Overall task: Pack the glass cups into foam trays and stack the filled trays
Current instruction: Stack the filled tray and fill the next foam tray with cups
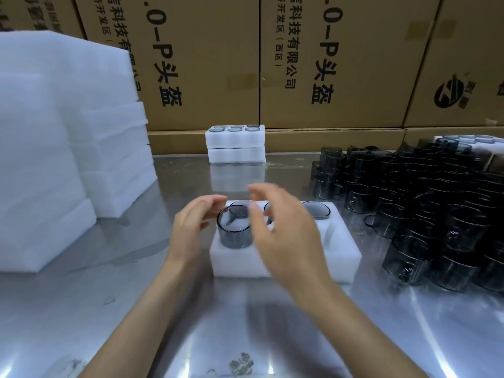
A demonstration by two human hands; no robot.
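Your left hand (191, 227) and right hand (283, 236), fingers loose and blurred, are hovering around a smoky glass cup (234, 227) sticking up from the white foam tray (341, 252); loose dark cups (425, 208) are crowding your right, and stacked filled trays (236, 144) are sitting behind.

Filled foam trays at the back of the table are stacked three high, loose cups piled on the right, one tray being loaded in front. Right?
Not quite. The head view shows the stack of filled trays at the back is two high, not three. The rest holds: loose glass cups are piled on the right, and a foam tray is being loaded in front, under both hands.
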